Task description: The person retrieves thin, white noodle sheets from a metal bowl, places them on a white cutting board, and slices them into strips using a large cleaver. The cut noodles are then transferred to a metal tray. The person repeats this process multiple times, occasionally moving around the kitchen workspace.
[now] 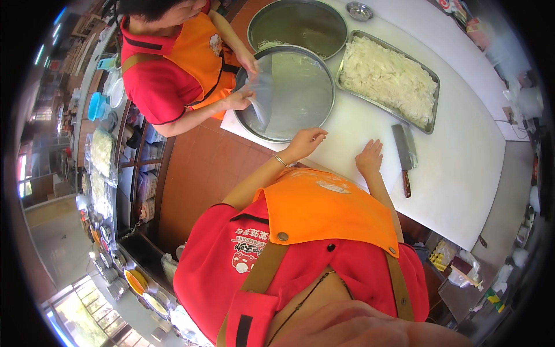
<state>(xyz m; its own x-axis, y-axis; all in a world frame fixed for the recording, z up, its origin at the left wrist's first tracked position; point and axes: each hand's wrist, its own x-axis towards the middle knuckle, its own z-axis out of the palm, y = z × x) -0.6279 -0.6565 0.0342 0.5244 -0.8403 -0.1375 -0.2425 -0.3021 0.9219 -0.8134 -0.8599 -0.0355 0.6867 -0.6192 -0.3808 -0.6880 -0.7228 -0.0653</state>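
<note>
My left hand (306, 143), with a bracelet at the wrist, is beside the near right rim of a round metal tray (299, 99). Its fingers are loosely bent and hold nothing. My right hand (370, 157) is over the white work board (459, 173), fingers extended and nothing in them; whether it touches the board I cannot tell. Right of it lies a cleaver (404, 149), its wooden handle towards me. Across the round tray, a co-worker's two hands (241, 99) hold the lifted edge of a thin translucent sheet (261, 104).
A second round tray (299, 26) stands behind the first, holding a shiny dark surface. A rectangular metal tray (431, 130) is heaped with pale flat noodle strips (390, 78). Farther back is a small metal bowl (359, 10). The co-worker (173, 65) stands at the left, by the trays.
</note>
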